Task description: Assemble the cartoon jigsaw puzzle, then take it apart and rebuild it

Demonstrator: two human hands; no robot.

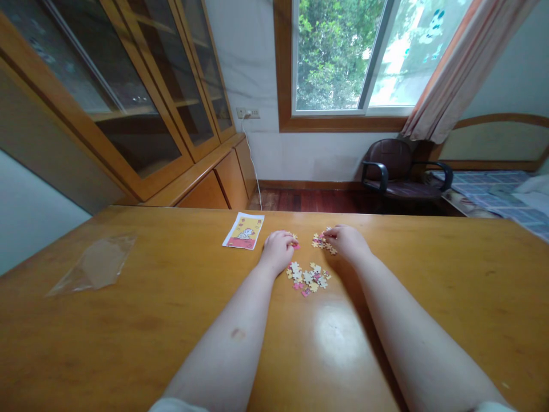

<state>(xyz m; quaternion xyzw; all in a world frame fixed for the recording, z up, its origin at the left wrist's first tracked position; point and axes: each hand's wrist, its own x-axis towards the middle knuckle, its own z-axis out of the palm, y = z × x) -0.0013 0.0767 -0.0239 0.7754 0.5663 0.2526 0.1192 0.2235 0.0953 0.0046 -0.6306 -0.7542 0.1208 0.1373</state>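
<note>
Jigsaw puzzle pieces lie in loose piles on the wooden table. My left hand rests at the left pile, its fingers curled together over a pink jigsaw puzzle piece and hiding part of that pile. Across from it, my right hand has its fingertips pinched at the edge of another pile of pieces. Nearer to me, between the forearms, is a pile of white, yellow and pink pieces. Left of my left hand lies a picture card with a white cartoon animal on yellow and pink.
A clear plastic bag lies flat at the table's left. Beyond the table stand a glass-doored cabinet, a dark armchair and a bed at the right. A white cord hangs from a wall socket.
</note>
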